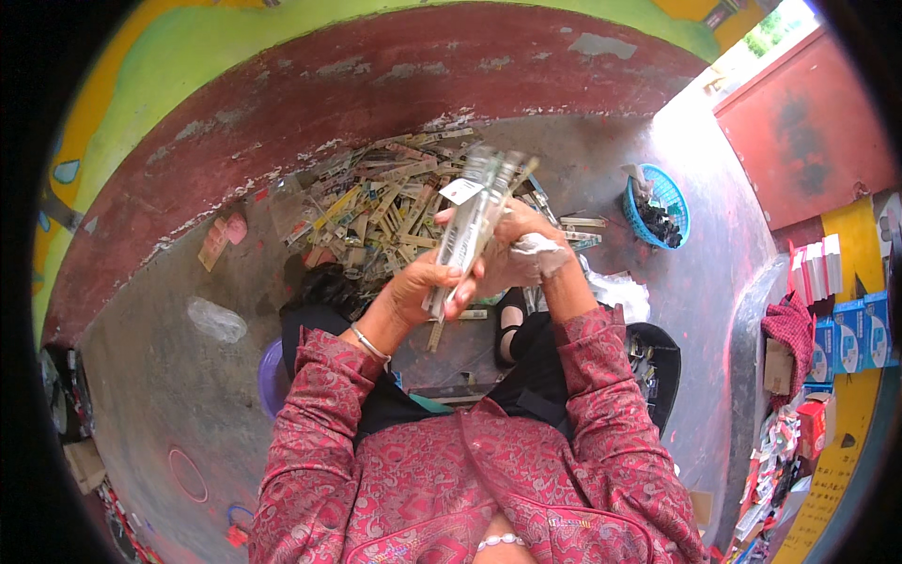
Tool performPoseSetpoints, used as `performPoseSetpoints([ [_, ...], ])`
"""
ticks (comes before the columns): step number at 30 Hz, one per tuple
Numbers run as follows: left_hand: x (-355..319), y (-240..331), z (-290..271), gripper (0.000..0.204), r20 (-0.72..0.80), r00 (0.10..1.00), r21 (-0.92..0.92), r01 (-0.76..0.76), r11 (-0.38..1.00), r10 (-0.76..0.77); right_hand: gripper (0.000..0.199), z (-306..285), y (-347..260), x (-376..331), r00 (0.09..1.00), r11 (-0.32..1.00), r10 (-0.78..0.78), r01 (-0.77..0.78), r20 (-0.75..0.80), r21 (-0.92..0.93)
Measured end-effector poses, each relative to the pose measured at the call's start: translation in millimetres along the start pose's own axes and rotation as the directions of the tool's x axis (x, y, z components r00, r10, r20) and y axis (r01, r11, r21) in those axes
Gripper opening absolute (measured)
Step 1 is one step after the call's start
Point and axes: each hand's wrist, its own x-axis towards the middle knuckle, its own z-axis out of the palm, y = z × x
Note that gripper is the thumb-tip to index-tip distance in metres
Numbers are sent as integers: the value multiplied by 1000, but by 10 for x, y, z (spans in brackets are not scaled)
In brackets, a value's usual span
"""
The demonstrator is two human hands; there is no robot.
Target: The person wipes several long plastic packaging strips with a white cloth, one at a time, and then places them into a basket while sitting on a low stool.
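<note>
Between my two hands is a bundle of long narrow clear packets [474, 221] with whitish contents, tilted with its top away from me and blurred there. A small white tag [460, 192] sticks out at its side. My left hand [423, 282] is closed round the lower part, thumb on the front. My right hand [512, 230] is closed against the bundle's right side, its fingers partly hidden. Crumpled whitish plastic [537, 252] lies over the right hand near the wrist. Beyond the hands spreads a large heap of long narrow packets [395, 202] on the floor.
A blue basket [675, 202] with dark items stands at the right. A black tub [662, 367] is beside my right leg, a purple basin [272, 376] by my left. Clear plastic [216, 320] lies on the left floor. Blue boxes [850, 334] line the right wall.
</note>
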Motion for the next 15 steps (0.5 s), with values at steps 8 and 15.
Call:
performPoseSetpoints([
  [8, 112, -204, -86, 41, 144, 989, -290, 72, 954, -31, 24, -26, 135, 55, 967, 992, -2, 34, -256, 120],
  [15, 176, 1, -185, 51, 16, 999, 17, 38, 999, -38, 27, -67, 11, -1, 850, 995, 17, -66, -527, -76],
])
